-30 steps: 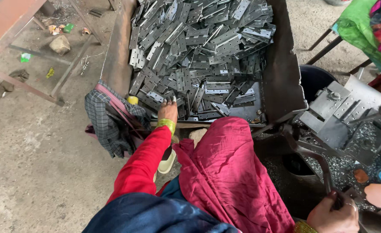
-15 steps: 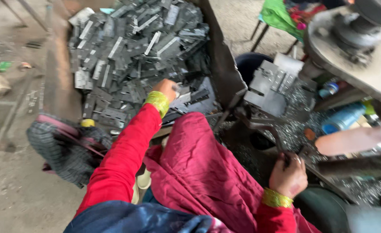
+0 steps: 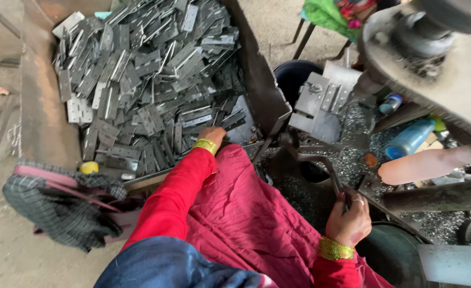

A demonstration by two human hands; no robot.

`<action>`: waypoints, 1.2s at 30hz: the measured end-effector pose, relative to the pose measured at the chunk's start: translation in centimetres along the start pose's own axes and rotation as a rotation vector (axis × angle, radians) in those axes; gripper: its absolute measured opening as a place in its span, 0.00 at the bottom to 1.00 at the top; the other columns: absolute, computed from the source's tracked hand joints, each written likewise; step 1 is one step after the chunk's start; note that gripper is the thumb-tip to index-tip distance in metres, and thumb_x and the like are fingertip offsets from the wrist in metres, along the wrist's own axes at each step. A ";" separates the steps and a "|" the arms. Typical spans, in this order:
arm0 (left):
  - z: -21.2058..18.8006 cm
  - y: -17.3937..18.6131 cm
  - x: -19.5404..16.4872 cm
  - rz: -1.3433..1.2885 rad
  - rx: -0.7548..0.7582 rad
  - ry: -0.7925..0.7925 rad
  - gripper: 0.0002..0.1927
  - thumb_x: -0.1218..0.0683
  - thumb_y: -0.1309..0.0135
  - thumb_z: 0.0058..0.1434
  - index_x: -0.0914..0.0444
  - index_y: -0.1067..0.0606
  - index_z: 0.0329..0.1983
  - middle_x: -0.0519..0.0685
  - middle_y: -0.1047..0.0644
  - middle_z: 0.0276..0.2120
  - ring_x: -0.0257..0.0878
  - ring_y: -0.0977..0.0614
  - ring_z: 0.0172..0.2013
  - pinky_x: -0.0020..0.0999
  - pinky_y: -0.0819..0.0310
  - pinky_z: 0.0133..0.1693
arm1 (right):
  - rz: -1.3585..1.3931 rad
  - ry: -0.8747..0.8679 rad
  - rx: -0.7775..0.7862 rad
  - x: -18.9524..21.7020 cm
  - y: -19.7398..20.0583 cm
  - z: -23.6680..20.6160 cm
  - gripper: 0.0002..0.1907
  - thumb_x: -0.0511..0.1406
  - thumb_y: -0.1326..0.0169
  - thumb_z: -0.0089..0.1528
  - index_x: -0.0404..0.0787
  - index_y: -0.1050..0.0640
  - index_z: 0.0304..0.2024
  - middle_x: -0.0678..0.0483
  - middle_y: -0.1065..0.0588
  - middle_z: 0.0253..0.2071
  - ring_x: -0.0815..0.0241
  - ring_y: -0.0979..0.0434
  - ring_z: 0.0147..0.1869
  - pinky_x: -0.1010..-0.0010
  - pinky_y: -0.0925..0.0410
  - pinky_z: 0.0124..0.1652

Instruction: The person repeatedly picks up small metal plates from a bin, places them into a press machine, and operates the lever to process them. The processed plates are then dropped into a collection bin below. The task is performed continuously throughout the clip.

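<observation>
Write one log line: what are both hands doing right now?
left hand: reaching into metal plates in bin | right hand: gripping lever

Clutter around a metal workshop floor

A checked cloth bag (image 3: 59, 205) with pink straps slumps at eight o'clock; a blue plastic bottle (image 3: 410, 138) lies at three o'clock among metal shavings (image 3: 347, 160); a dark bucket (image 3: 294, 77) and green cloth (image 3: 329, 13) sit toward one o'clock.
</observation>
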State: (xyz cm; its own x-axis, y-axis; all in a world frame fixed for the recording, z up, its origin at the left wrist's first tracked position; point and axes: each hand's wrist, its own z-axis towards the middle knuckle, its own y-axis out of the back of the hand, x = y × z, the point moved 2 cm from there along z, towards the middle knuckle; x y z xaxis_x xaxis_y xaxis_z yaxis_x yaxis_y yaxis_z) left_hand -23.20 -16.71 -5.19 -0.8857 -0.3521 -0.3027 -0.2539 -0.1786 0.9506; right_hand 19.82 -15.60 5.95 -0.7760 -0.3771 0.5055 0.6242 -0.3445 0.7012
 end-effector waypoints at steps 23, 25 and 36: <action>-11.2 -3.0 -19.0 -1.968 0.411 0.132 0.16 0.69 0.47 0.58 0.69 0.20 0.48 0.51 0.16 0.42 0.38 0.15 0.42 0.32 0.20 0.48 | 1.367 -0.412 0.477 0.6 -4.0 -2.4 0.17 0.24 0.42 0.65 0.32 0.27 0.56 0.53 0.21 0.46 0.68 0.22 0.48 0.74 0.26 0.47; -11.5 -3.5 -18.7 -2.005 0.422 0.141 0.16 0.70 0.48 0.58 0.69 0.20 0.48 0.51 0.16 0.42 0.39 0.15 0.42 0.33 0.20 0.48 | 1.516 -0.461 0.484 0.4 -4.3 -2.5 0.18 0.24 0.43 0.64 0.33 0.28 0.56 0.54 0.22 0.46 0.66 0.21 0.48 0.72 0.26 0.47; 2.3 -2.0 -23.0 -1.147 0.010 0.185 0.27 0.62 0.40 0.52 0.62 0.24 0.58 0.50 0.17 0.48 0.40 0.15 0.44 0.34 0.22 0.45 | 0.265 0.017 0.127 8.4 4.6 3.0 0.27 0.33 0.40 0.61 0.44 0.27 0.63 0.48 0.21 0.43 0.51 0.19 0.43 0.66 0.27 0.45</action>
State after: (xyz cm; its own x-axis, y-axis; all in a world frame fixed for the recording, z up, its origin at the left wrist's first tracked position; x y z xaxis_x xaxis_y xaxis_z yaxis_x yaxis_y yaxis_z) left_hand -3.18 -6.14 0.04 -0.0634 -0.1171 -0.9911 -0.8743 -0.4724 0.1117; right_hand 15.92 -17.80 14.93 -0.5847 -0.4547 0.6718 0.7881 -0.1222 0.6032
